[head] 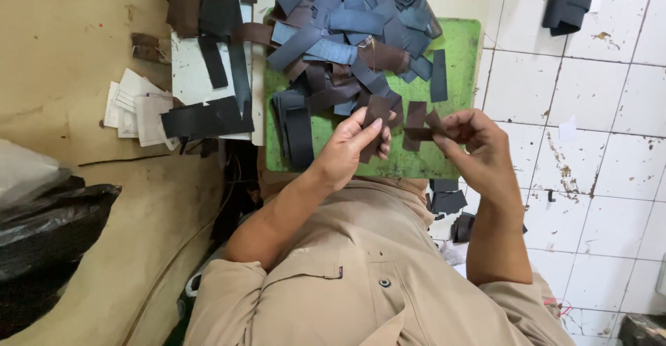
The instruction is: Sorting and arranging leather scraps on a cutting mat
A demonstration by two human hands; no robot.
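My left hand (354,148) grips a dark brown leather strip (375,114) above the near edge of a green cutting mat (461,48). My right hand (479,145) pinches another dark brown leather strip (418,132) by its end, a little to the right of the first. The two hands are close together but apart. A big heap of blue, black and brown leather strips (347,27) covers the far part of the mat. A neat stack of black strips (295,127) lies on the mat just left of my left hand.
A white board (191,75) with black strips lies left of the mat, next to a pile of white paper tags (135,107). A black plastic bag (48,228) sits at the left. White tiled floor (596,145) spreads to the right, with dark scraps (447,200) below the mat.
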